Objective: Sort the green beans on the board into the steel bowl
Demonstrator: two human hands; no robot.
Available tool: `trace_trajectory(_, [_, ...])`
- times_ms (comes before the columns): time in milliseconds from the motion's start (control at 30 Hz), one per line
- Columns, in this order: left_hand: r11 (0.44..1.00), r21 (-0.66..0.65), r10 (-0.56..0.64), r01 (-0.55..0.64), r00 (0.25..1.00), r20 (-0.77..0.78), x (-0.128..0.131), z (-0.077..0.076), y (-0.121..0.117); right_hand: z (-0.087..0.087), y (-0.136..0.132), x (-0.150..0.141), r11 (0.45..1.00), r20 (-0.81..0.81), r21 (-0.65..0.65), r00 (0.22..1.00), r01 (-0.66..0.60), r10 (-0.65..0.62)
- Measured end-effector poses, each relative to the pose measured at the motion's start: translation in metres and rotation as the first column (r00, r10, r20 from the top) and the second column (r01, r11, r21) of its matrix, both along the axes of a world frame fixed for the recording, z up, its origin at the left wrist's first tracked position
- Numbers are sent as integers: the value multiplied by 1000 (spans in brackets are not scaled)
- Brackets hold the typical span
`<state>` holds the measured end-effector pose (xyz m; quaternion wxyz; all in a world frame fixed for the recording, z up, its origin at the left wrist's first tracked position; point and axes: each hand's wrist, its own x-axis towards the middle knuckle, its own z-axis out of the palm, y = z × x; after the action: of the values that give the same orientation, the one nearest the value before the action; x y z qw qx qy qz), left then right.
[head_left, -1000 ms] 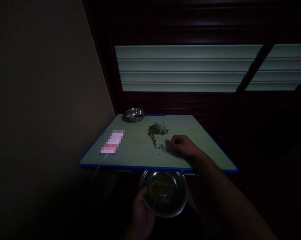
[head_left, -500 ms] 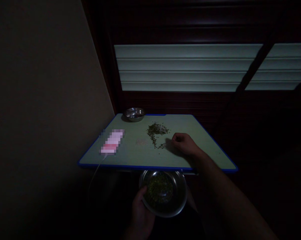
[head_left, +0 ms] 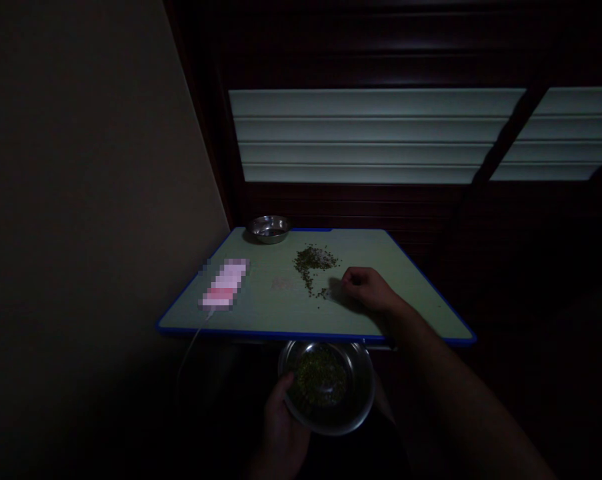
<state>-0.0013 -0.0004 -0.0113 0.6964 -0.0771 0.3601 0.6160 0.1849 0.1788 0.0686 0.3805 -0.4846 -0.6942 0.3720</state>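
My left hand grips the left rim of a steel bowl, thumb over the edge, just below the table's front edge. Small green beans or similar grains cover much of the bowl's bottom. Over the right half of the table, my right hand is closed with its fingers curled; what is in them, if anything, is too dark to make out. Left of it, a loose heap of small green-brown grains lies on the tabletop, with a thin trail running toward me. A faint patch of pale bits lies beside the trail.
The light green table has a blue rim. A smaller steel bowl with something dark in it stands at the back left. A blurred-out phone with a white cable lies at the left. Behind is a slatted door.
My right hand has shifted only very slightly and stays closed over the same spot. The bowl in my left hand and the grain heap look the same.
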Motion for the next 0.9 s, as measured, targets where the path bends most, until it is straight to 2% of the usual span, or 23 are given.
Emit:
trace_trajectory(333, [1000, -8, -10, 11, 999, 47, -1, 3, 0, 6, -6, -5, 999, -16, -32, 1000, 4, -5])
trace_trajectory(633, [1000, -13, -18, 19, 1000, 26, -1, -1, 3, 1, -3, -5, 999, -35, -40, 999, 30, -32])
trace_trajectory(800, [1000, -6, -17, 17, 998, 53, -1, -1, 5, -1, -3, -6, 998, -71, -55, 997, -42, 38])
trace_trajectory(900, [999, -7, -33, 33, 997, 64, -2, -2, 5, -4, -1, -6, 998, -87, -38, 995, -43, 40])
